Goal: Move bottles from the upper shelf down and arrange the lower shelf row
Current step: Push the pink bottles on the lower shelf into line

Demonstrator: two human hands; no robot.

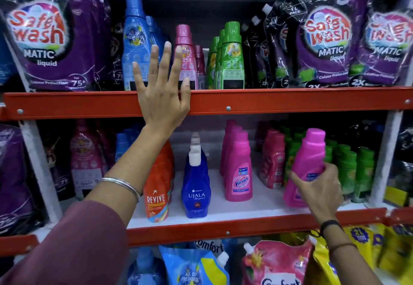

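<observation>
Reaching up, the person's left hand [164, 88] is spread flat with fingers splayed, grasping nothing, palm over the orange edge of the upper shelf [268, 100], in front of the blue bottle [135, 45] and pink bottle [184, 54]. Right hand [321, 192] is wrapped around a tilted pink Vanish bottle [309, 162] at the right of the lower shelf [245, 208], its base down near the shelf front. Another pink Vanish row [238, 166] stands just left, then the Ujala bottle [196, 186] and Revive bottle [157, 193]. Green bottles [231, 57] stand on the upper shelf.
</observation>
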